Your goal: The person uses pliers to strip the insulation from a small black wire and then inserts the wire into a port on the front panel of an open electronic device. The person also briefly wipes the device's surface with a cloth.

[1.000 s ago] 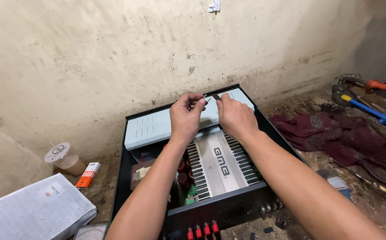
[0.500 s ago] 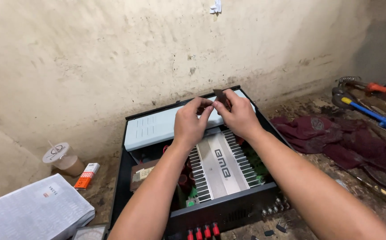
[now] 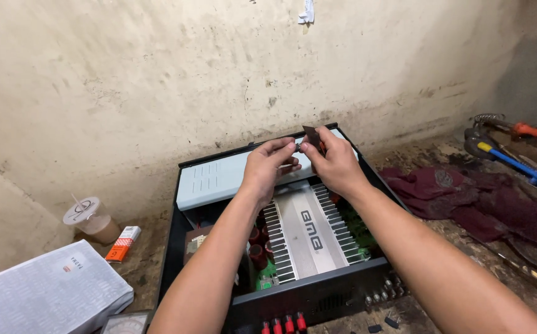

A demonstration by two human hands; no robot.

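Two hands, left point(image 3: 268, 166) and right point(image 3: 333, 162), pinched a thin dark chip point(image 3: 311, 135) by its edges; it looked light, stiff, fragile.

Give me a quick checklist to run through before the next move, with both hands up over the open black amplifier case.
1. Small dark flat piece pinched by the right hand: ok, held at the fingertips.
2. Left hand supporting it: ok, its fingertips meet the right hand's at the piece.
3. Open black amplifier case uncovered: ok, the ribbed silver heatsink and pale blue-grey box show.
4. What the dark piece is: cannot tell, too small.
5. Lidded plastic cup of brown drink away from the case: ok, standing left of it.
6. Crumpled maroon cloth clear of the case: ok, lying to the right.
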